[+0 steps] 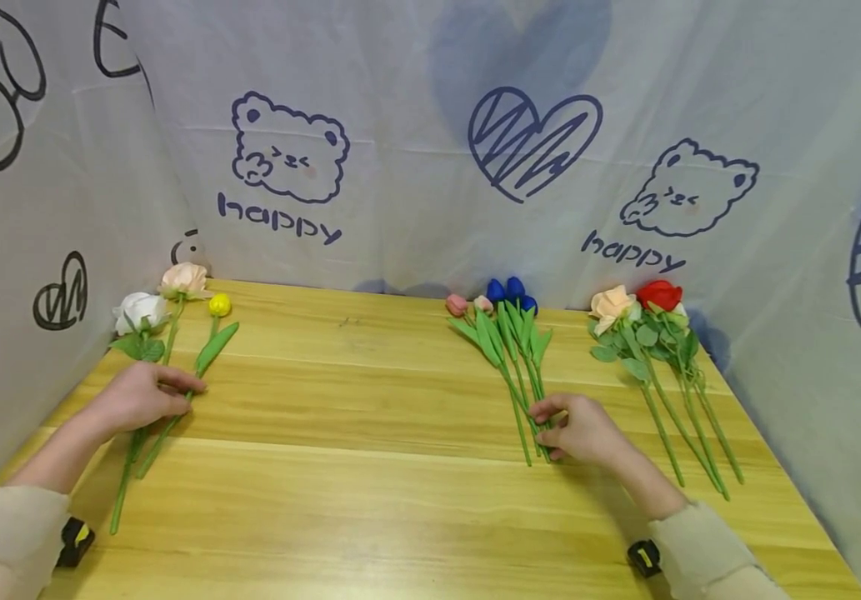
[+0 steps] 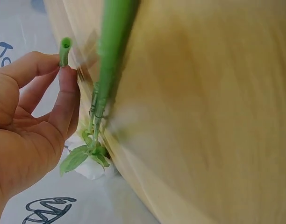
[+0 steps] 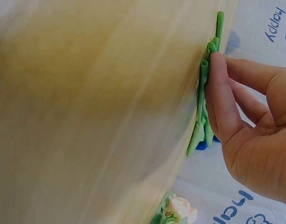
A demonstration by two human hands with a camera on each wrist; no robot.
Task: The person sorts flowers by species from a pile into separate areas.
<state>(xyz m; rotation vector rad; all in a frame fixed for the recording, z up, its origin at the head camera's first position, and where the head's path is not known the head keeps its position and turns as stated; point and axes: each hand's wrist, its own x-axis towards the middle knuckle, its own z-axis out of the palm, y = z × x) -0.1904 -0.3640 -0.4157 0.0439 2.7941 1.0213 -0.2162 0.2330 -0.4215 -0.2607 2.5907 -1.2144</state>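
On the left, my left hand (image 1: 143, 397) pinches the green stem (image 2: 64, 52) of a yellow tulip (image 1: 219, 305) between thumb and fingertips. A white rose (image 1: 141, 312) and a pale peach rose (image 1: 184, 281) lie beside it, their stems passing partly under that hand. My right hand (image 1: 580, 427) holds the lower stems of a tulip bunch, fingertips at the stem ends (image 3: 204, 70) in the right wrist view. The bunch has blue tulips (image 1: 514, 290) and pink tulips (image 1: 457, 305), heads pointing to the back.
At the right lie a red rose (image 1: 659, 295) and a peach rose (image 1: 613, 307) with long stems. The wooden table (image 1: 340, 500) reaches a printed cloth (image 1: 400, 150) at the back and sides. A black strap item (image 1: 644, 557) hangs at the right wrist.
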